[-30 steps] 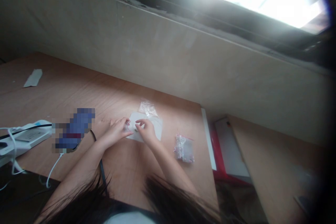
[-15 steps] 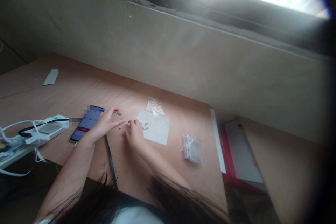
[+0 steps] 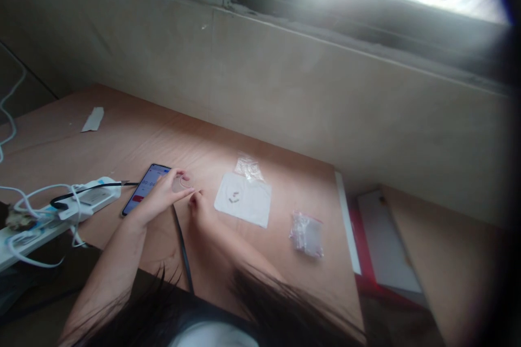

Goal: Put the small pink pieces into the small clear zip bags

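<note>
Digits beginning "00:0" are being displayed on the smartphone screen (image 3: 148,188), the remainder being too blurred to read, and no legible label is being shown on the red button (image 3: 137,198) beneath them.

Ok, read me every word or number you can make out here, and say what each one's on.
"00:04", on the phone screen; any further digits are blurred or behind the left hand.
Red button on that screen: text too blurred to read.
Power strip: its grey label is too small to read.
</note>
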Tool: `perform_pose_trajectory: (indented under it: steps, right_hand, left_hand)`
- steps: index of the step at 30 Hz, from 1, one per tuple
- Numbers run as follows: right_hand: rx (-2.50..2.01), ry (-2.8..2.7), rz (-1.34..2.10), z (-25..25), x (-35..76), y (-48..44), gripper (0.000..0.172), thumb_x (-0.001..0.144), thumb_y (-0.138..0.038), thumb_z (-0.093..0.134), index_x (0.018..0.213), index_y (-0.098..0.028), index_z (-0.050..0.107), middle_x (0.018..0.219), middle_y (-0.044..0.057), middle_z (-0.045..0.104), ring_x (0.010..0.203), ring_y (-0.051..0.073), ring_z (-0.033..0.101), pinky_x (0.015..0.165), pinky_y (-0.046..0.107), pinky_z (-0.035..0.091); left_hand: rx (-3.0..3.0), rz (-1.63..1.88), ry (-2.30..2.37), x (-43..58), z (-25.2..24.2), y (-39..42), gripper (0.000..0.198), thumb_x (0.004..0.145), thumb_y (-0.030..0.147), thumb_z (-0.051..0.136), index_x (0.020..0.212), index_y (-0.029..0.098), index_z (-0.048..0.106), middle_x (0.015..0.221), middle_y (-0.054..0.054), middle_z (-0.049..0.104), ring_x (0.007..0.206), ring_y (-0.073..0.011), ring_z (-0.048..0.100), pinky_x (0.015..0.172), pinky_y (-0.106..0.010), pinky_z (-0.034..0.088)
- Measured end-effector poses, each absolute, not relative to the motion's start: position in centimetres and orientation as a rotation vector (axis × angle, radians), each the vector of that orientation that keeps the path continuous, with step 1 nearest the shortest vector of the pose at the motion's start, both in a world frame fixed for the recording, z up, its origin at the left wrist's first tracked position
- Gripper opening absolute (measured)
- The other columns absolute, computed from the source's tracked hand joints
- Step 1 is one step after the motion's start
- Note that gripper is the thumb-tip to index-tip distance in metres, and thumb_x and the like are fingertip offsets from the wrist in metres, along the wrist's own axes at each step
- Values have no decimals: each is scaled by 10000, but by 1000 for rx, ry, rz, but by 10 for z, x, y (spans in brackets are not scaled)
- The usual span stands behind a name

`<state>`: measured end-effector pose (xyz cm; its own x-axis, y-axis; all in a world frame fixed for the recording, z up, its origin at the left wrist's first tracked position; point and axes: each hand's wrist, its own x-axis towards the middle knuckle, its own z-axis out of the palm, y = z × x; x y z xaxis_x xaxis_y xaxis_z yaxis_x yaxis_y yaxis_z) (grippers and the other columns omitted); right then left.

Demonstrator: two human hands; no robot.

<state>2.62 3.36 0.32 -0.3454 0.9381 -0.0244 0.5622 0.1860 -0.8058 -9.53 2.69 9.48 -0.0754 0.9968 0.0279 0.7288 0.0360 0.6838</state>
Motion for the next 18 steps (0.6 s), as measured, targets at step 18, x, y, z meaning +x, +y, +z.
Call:
perform_pose_trajectory:
  steps: [18]
  right_hand:
    - [-1650,-1925,609,6,151,52,169,709,-92,428,770,-176,561,817,56,481,828,173,414,731,277,344]
  left_hand:
    - [1971,579,1528,-40,56,36,369,652,362,570,962,200,456,1013,-44,562,976,-214,487,877,-354,282]
